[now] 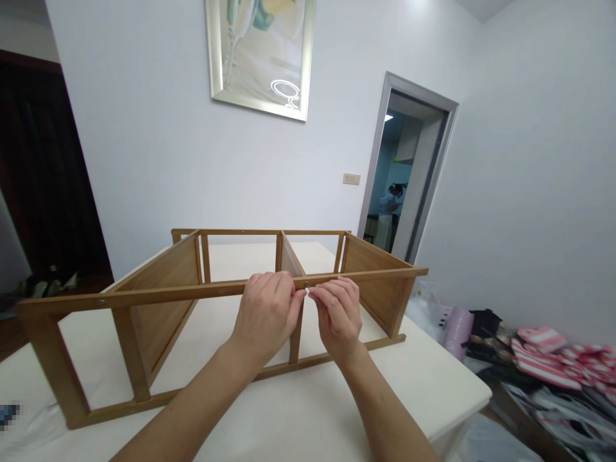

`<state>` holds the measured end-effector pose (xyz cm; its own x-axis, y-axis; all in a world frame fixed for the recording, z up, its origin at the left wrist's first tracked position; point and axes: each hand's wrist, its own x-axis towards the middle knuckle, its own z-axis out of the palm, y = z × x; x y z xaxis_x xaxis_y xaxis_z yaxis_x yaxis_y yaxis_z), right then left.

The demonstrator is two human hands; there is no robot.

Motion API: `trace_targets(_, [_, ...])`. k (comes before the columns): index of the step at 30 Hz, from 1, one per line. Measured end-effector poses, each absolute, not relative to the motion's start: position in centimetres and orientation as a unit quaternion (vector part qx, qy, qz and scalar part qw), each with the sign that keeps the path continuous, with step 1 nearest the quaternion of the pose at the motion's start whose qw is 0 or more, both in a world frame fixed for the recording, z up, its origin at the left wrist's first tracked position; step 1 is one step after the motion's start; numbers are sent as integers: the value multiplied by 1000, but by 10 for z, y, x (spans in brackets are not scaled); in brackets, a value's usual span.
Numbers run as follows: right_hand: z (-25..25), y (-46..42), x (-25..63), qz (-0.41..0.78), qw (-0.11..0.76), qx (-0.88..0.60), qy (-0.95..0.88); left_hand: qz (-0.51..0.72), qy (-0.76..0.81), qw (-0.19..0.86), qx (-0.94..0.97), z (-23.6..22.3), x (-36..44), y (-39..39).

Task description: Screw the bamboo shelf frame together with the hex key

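A bamboo shelf frame (158,292) lies on its side on a white table (428,378), with two side panels and a middle divider between long rails. Both my hands meet at the near top rail, right where the divider joins it. My left hand (267,312) is curled over the rail with thumb and forefinger pinched at a small metal fastener (307,287). My right hand (338,312) is closed too, its fingertips pinching at the same spot from the right. What sits between the fingertips is too small to name.
A framed picture (262,54) hangs on the white wall behind. An open doorway (402,176) at the right shows another person standing far off. Clothes and bags (539,366) are piled right of the table. A dark doorway (41,173) is at the left.
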<state>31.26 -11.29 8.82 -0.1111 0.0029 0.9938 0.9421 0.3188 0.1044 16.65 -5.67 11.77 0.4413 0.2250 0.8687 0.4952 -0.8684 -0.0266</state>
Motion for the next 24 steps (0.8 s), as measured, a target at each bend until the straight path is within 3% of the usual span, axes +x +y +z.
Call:
trace_targets(7, [88,-111,313,-414,576,-393,-585,-503,-219,151,-822,116,171,-56])
trace_targets(24, [92,-112,315,-436,557,-382,-595,-515,-224,143,-815,116,173,-56])
